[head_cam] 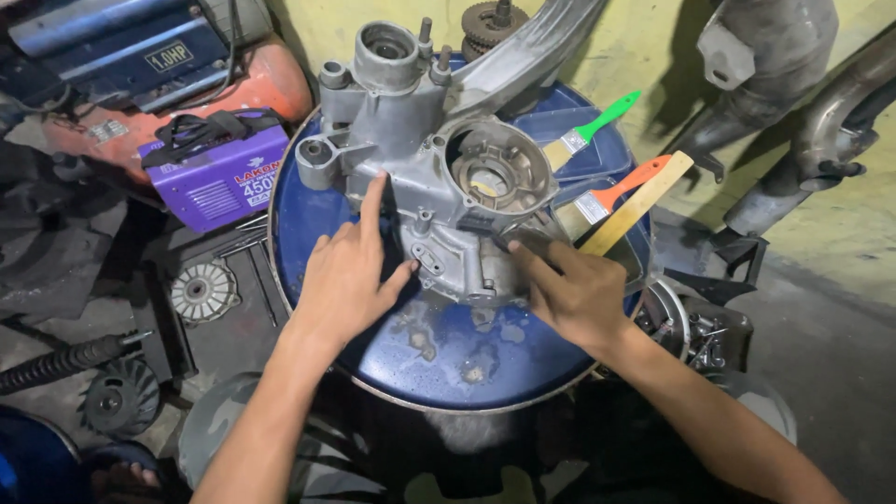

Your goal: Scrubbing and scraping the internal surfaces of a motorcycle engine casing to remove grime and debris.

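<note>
A grey cast-metal engine casing (425, 140) lies on the lid of a blue drum (467, 359). My left hand (347, 280) rests against the casing's left side, index finger stretched up along it and thumb touching its lower edge. My right hand (571, 291) presses a small dark piece, perhaps sandpaper (525, 239), against the casing's lower right edge. The casing has a round opening (495, 173) near its middle and a tube-like boss (387, 47) at the top.
Two paintbrushes, one with a green handle (590, 131) and one with an orange handle (611, 196), and a wooden stick (639, 203) lie in a blue tray at right. A purple welding machine (219, 168) stands at left. Gears, metal parts and exhaust pipes (803, 112) lie around.
</note>
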